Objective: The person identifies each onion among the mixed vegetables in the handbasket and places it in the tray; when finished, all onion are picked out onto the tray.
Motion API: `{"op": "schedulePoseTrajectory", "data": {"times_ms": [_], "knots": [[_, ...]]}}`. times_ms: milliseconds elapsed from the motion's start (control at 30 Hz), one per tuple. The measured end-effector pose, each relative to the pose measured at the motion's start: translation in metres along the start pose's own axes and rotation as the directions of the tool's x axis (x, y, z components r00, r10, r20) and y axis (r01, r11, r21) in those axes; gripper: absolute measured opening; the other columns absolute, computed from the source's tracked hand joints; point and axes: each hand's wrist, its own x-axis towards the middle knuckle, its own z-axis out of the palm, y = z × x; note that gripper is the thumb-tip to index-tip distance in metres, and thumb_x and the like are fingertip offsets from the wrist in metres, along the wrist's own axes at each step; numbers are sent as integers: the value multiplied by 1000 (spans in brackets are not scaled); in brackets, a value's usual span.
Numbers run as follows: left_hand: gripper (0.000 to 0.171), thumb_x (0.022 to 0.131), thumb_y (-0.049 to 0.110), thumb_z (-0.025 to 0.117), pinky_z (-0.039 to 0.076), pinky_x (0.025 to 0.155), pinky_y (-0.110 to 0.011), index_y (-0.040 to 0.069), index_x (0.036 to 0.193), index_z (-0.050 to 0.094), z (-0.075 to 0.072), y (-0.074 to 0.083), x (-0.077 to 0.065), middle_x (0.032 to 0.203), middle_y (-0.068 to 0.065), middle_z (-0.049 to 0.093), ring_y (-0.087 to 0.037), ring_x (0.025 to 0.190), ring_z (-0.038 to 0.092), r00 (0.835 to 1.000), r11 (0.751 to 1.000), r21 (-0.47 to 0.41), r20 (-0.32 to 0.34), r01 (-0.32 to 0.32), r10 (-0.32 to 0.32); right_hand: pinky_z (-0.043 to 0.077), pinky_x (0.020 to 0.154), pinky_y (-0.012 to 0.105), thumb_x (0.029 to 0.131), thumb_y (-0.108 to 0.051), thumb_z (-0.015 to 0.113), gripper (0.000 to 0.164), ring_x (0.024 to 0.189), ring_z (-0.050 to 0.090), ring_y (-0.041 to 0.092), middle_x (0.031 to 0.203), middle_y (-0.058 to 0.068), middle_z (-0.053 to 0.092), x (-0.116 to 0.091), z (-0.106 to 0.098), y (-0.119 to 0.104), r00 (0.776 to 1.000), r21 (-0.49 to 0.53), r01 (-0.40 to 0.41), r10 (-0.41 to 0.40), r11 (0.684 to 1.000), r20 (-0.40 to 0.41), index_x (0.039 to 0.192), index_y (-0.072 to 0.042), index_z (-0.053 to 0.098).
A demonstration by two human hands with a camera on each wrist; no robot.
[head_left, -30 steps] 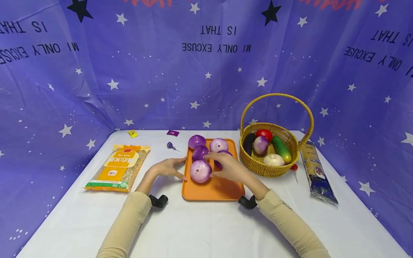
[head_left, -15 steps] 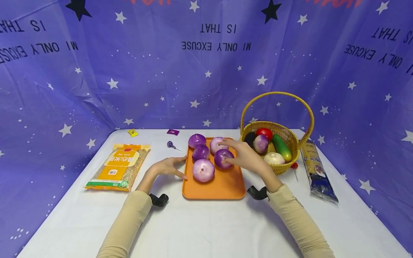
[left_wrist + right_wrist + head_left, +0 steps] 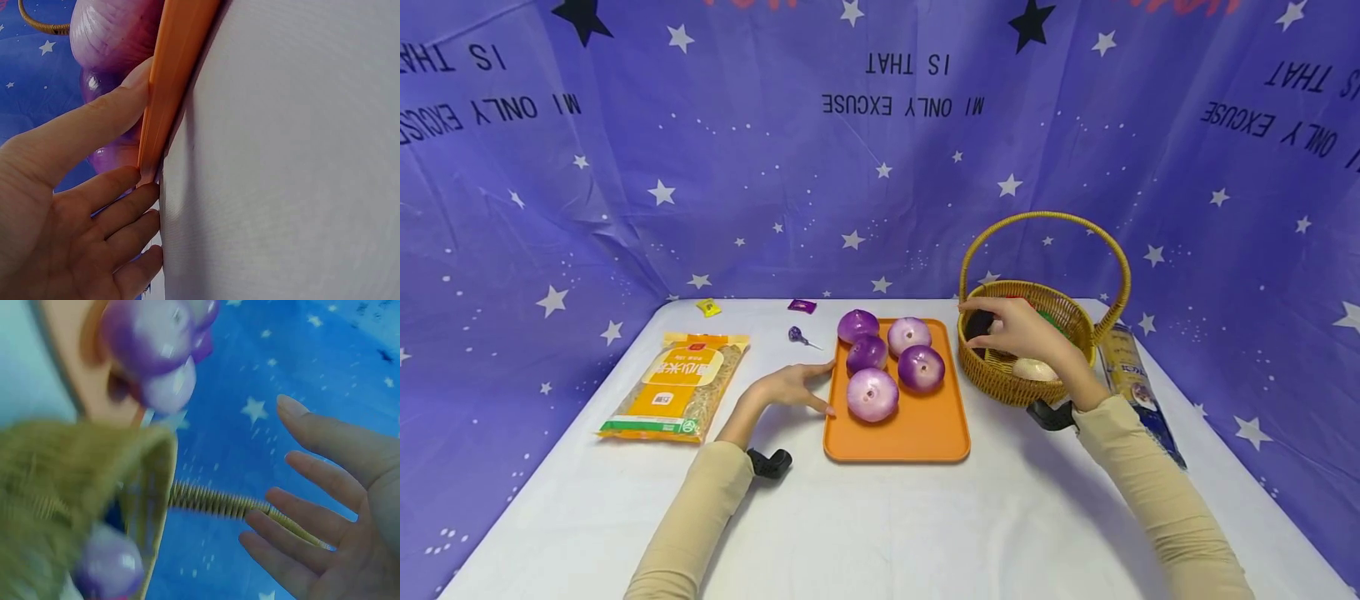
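Observation:
Several purple onions (image 3: pixel 872 395) sit on an orange tray (image 3: pixel 897 442), some pale and some dark. My left hand (image 3: pixel 790 388) touches the tray's left edge; in the left wrist view the thumb (image 3: pixel 94 128) lies against the rim and the other fingers (image 3: pixel 134 234) rest along its outer side. Above the wicker basket (image 3: pixel 1022 390) hovers my right hand (image 3: pixel 1026 329), fingers spread and nothing held. It hides much of the basket's contents. A white onion (image 3: pixel 1036 370) shows below the hand, and a purple onion (image 3: pixel 109 565) inside the basket appears in the right wrist view.
A bag of grain (image 3: pixel 677 387) lies on the left. Behind the tray are a purple lollipop (image 3: pixel 797 335), a purple candy (image 3: pixel 802 306) and a yellow candy (image 3: pixel 708 307). A long package (image 3: pixel 1131 367) lies right of the basket, whose tall handle (image 3: pixel 1047 214) arches upward.
My right hand has moved right, from the onions on the tray to above the basket. The front onion and the dark right one have shifted slightly. My left hand has stayed at the tray edge.

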Motion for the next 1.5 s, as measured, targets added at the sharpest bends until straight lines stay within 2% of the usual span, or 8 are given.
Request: {"op": "schedulePoseTrajectory", "data": {"times_ms": [200, 333, 467, 667, 867, 967, 1267, 1500], "knots": [[97, 73, 42, 82, 21, 114, -53, 10, 150, 33, 0, -1, 0, 150, -17, 37, -40, 139, 28, 1000, 1000, 8, 4, 2, -2, 44, 72, 37, 80, -6, 75, 47, 78, 52, 25, 118, 12, 65, 3, -16, 23, 997, -64, 9, -5, 998, 73, 125, -6, 63], [97, 73, 42, 82, 21, 114, -53, 9, 150, 34, 0, -3, 0, 150, -17, 37, -40, 138, 28, 1000, 1000, 5, 1, -3, 3, 44, 72, 35, 80, 1, 67, 45, 86, 54, 25, 119, 11, 65, 7, -20, 37, 988, -98, 15, 0, 995, 154, 124, -7, 65], [97, 73, 42, 82, 21, 114, -53, 10, 150, 34, 1, -3, -1, 150, -17, 37, -40, 139, 28, 1000, 1000, 0, 0, -1, 1, 42, 68, 35, 79, -1, 71, 45, 82, 53, 26, 118, 9, 65, 13, -23, 50, 977, -138, -3, 33, 990, 213, 123, -11, 66], [96, 73, 42, 83, 21, 114, -53, 10, 150, 34, 2, -2, 0, 149, -16, 38, -39, 139, 29, 1000, 1000, 0, -3, -1, 1, 49, 84, 44, 78, -1, 72, 42, 96, 57, 30, 116, 10, 67, 23, -23, 67, 965, -188, -12, 60, 982, 254, 118, -11, 69], [96, 73, 41, 83, 21, 114, -53, 9, 150, 35, 2, 0, 0, 149, -16, 40, -39, 139, 29, 1000, 1000, -3, 1, -10, 10, 47, 85, 47, 76, 1, 71, 43, 100, 56, 36, 113, 17, 66, 29, -19, 85, 927, -224, -29, 110, 974, 358, 118, -5, 69], [96, 73, 40, 83, 21, 114, -53, 9, 150, 34, 2, 1, 0, 149, -16, 39, -40, 139, 28, 1000, 1000, -4, 3, -9, 9, 48, 90, 49, 73, 2, 72, 45, 106, 57, 38, 113, 18, 66, 30, -16, 91, 913, -225, -36, 124, 974, 388, 118, -3, 68], [96, 73, 41, 83, 21, 115, -52, 10, 150, 34, 1, -1, 1, 150, -16, 38, -38, 139, 28, 1000, 1000, -7, -1, -2, 2, 47, 94, 50, 74, 2, 74, 41, 108, 57, 38, 112, 18, 66, 31, -10, 95, 900, -236, -29, 128, 971, 417, 114, 0, 69], [96, 73, 40, 83, 21, 114, -52, 10, 150, 35, 1, -1, 1, 149, -16, 39, -38, 139, 28, 1000, 1000, -11, 0, 1, -1, 46, 95, 49, 75, 0, 77, 38, 108, 57, 38, 112, 18, 66, 31, -7, 98, 912, -229, -18, 110, 973, 394, 112, 1, 69]]}}
